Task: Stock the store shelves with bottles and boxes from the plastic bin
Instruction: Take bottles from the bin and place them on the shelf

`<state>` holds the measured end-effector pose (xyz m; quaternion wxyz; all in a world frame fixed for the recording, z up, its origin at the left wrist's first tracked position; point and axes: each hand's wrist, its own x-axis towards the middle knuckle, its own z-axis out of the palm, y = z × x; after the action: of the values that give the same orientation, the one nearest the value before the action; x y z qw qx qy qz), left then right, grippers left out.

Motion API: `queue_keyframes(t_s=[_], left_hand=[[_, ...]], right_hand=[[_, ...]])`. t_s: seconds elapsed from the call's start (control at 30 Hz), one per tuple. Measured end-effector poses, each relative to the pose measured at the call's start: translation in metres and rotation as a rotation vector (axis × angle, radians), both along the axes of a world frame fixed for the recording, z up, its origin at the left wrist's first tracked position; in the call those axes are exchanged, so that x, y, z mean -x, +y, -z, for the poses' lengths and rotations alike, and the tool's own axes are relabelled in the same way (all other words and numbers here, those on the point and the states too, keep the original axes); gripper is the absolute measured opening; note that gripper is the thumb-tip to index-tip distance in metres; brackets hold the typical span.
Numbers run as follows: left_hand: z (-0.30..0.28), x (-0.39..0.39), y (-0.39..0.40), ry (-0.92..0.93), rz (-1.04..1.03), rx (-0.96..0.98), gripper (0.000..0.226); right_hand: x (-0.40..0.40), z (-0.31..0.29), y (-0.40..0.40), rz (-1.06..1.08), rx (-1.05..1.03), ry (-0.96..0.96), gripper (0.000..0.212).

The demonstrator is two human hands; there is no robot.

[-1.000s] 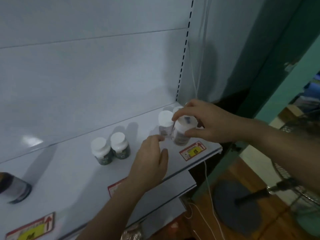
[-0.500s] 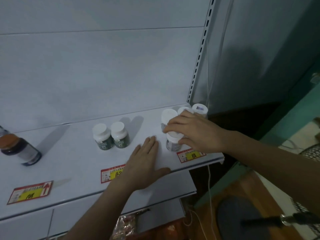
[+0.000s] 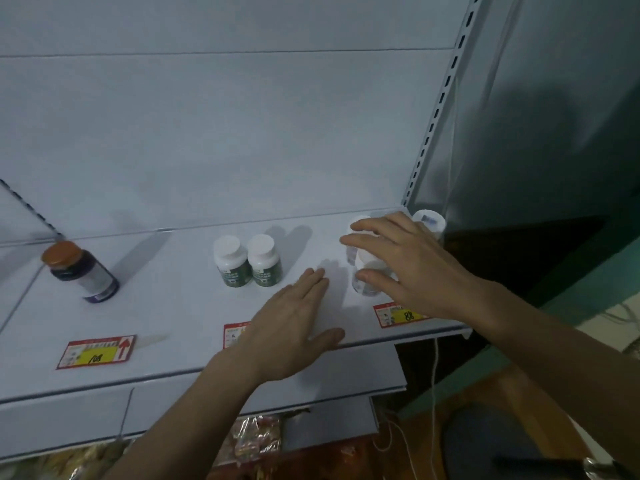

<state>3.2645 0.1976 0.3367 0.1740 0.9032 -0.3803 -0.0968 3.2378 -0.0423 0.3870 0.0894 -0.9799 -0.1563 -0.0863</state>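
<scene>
While the left hand [image 3: 294,327] lies flat, fingers straight, on the white shelf [image 3: 166,320], the right hand [image 3: 401,265] hovers with fingers spread loosely over a cluster of white-capped bottles [image 3: 367,275] near the shelf's right end, gripping none. Two green-labelled bottles [image 3: 247,261] stand side by side to the left.

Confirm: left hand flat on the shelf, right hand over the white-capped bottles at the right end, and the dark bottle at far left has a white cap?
Not quite. In the head view the dark bottle has an orange cap, not white. The rest holds: left hand lies flat on the shelf, and right hand is over the white-capped bottles at the right end.
</scene>
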Motion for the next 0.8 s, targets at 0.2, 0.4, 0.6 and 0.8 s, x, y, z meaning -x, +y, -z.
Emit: queue_keyframes(t_s=[0.2, 0.4, 0.6, 0.8], left_hand=[[-0.057, 0.004, 0.086, -0.208, -0.156, 0.104, 0.070], [-0.093, -0.009, 0.241, -0.306, -0.416, -0.075, 0.083], [-0.109, 0.021, 0.419, -0.313, -0.677, -0.208, 0.093], [-0.125, 0.073, 0.580, -0.295, -0.881, -0.221, 0.078]], right_hand=[[-0.032, -0.013, 0.070, 0.000, 0.024, 0.016, 0.057], [-0.070, -0.042, 0.198, -0.205, -0.005, 0.065, 0.065], [-0.086, -0.071, 0.376, -0.447, -0.008, 0.035, 0.069], [-0.080, -0.079, 0.567, -0.649, 0.030, 0.010, 0.072]])
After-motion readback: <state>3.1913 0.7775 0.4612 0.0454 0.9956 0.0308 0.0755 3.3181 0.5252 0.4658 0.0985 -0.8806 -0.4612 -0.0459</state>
